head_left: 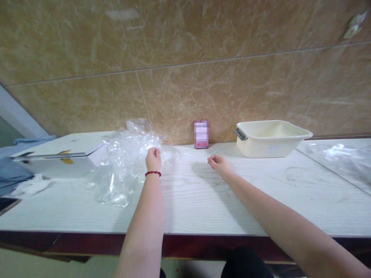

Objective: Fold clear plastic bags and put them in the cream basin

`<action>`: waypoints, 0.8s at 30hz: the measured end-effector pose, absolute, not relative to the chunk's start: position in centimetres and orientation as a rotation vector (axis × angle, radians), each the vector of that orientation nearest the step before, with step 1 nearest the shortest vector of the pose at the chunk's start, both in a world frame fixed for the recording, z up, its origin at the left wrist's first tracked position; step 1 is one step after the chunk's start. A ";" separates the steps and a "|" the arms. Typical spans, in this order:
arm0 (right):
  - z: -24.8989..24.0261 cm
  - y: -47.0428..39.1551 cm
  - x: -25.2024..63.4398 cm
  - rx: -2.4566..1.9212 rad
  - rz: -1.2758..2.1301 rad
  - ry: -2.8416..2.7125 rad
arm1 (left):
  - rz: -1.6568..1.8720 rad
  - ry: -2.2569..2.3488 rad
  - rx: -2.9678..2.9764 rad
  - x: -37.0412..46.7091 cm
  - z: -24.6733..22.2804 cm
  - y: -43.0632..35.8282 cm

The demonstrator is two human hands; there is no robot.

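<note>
On the left of the table lies a loose heap of crinkled clear plastic bags (120, 166). My left hand (153, 159), with a red beaded bracelet at its wrist, is at the heap's right side. Its fingers are closed in a pinch on the thin plastic bag; the exact grip is partly hidden. To the right, my right hand (219, 163) hovers over the pale tabletop with thumb and fingers drawn together, and no object shows in them. Beyond and between the hands, a small card or box with a blurred face (201, 134) stands upright against the wall.
A cream plastic basin (261, 147) with a grey handle stands at the back right. More clear plastic (342, 156) lies at the far right. A white box (58, 166) sits at the left, beside blue cloth (13, 166). A marble-patterned wall (185, 92) bounds the white table (197, 212).
</note>
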State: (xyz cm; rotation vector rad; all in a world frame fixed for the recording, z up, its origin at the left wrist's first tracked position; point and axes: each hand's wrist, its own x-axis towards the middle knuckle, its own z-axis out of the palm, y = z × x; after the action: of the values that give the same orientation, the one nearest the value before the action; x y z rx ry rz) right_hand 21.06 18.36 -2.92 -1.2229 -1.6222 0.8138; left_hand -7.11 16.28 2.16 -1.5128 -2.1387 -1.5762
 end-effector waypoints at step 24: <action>1.6 12.5 18.9 -0.712 2.108 -1.117 | -3.924 -1.045 -1.801 0.5 5.2 14.2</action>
State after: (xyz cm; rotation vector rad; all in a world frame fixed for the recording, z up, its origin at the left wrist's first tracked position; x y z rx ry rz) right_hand 18.86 12.49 1.62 -0.7115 -1.1170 2.1081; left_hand 0.53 14.17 5.17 -1.8014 -1.0453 -3.9243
